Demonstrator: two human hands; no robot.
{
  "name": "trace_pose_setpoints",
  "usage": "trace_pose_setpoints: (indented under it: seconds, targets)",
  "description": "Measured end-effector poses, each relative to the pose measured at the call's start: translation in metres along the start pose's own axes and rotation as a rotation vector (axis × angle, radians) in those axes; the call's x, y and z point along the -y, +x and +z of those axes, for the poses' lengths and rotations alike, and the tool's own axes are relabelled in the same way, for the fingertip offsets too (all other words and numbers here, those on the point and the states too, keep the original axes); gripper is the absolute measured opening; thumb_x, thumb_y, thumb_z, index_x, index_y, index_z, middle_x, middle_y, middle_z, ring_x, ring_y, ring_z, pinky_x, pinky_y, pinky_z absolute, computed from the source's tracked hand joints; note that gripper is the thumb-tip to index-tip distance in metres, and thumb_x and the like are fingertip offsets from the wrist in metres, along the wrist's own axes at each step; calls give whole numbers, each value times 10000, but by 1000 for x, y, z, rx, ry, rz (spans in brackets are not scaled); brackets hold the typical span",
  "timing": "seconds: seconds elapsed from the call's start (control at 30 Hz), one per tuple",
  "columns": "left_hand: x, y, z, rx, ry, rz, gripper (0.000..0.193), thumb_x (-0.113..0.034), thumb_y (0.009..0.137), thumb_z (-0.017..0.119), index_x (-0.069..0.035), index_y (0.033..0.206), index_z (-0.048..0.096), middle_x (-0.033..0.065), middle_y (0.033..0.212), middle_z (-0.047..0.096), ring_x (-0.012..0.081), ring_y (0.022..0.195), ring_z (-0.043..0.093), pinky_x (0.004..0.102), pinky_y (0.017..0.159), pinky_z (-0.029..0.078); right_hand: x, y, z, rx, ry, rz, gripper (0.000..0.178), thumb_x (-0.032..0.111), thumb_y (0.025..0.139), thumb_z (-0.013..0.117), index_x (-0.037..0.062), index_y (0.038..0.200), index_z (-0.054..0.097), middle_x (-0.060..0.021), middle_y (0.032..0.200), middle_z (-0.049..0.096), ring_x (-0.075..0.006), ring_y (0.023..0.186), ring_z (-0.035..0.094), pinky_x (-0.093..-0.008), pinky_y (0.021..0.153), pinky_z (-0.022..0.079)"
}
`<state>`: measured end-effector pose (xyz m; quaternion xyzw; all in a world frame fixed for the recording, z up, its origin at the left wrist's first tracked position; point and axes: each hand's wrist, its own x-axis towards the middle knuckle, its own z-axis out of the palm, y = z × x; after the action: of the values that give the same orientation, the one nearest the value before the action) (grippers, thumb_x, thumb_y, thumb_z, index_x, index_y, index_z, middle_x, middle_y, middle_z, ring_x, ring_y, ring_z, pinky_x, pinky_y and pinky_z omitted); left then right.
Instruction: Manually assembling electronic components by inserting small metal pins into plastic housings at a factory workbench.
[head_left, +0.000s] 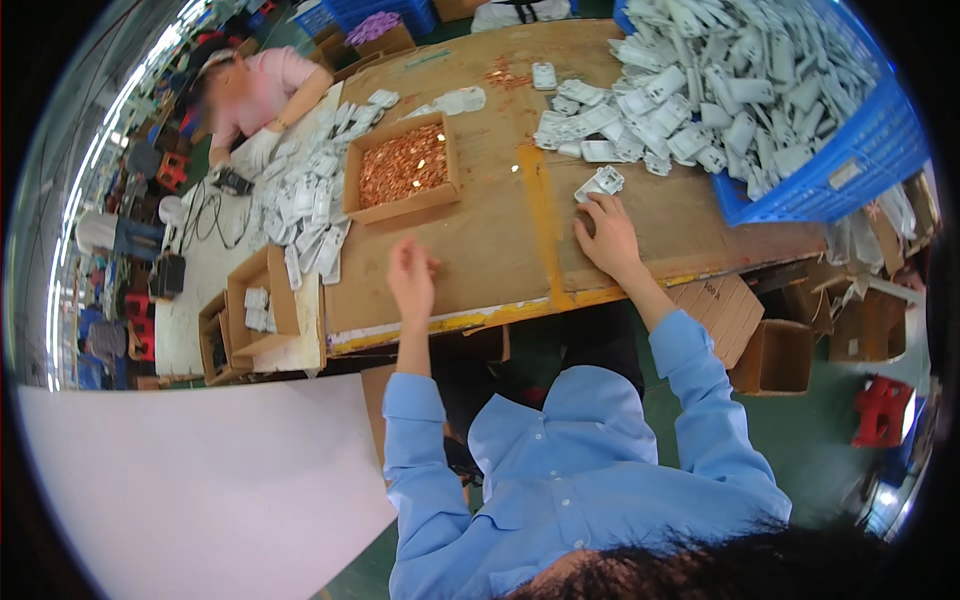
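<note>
My right hand [608, 238] rests on the tabletop with its fingers on the near end of a white plastic housing [603, 183], which lies slightly askew. Over the table's front edge hovers my left hand [411, 282], its fingers curled together; whether a small piece sits in them is too small to tell. Beyond the left hand stands an open cardboard box [457, 165] full of small copper-coloured metal pieces [400, 168]. A loose heap of similar white housings [625, 115] spreads out past my right hand.
A blue plastic crate [815, 200] piled with white housings stands at the right. Across to the left, a co-worker's gloved hand [265, 147] is by another heap of housings [310, 200]. Small cardboard boxes [262, 290] sit at the left edge. Copper pieces [508, 75] lie scattered at the back.
</note>
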<state>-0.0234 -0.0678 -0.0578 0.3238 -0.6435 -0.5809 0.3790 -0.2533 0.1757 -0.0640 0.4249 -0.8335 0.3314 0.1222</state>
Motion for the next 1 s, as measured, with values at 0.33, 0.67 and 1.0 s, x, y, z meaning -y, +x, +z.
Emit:
trace_pose_setpoints:
  seconds: [0.33, 0.67, 1.0]
  targets:
    - [23, -34, 15, 29, 8, 9, 222, -69, 944, 551, 11, 1150, 570, 42, 870, 626, 77, 711, 556, 214, 648, 465, 17, 0, -8, 19, 185, -142, 173, 40, 757, 677, 45, 907, 590, -121, 865, 603, -317, 846, 588, -418, 717, 482]
    - [21, -35, 12, 174, 21, -11, 285, -159, 937, 561, -12, 1180, 587, 65, 853, 696, 108, 694, 620, 263, 648, 494, 136, -3, 22, 388, 435, -269, 221, 43, 780, 660, 55, 990, 591, -106, 899, 622, -315, 877, 601, -398, 745, 499]
    - [8, -38, 14, 66, 338, 105, 432, -154, 825, 665, -51, 1227, 548, 77, 985, 638, 200, 698, 625, 345, 694, 518, 144, -9, 56, 304, 524, -84, 164, 36, 836, 632, 18, 995, 594, -142, 910, 620, -303, 829, 630, -372, 716, 509]
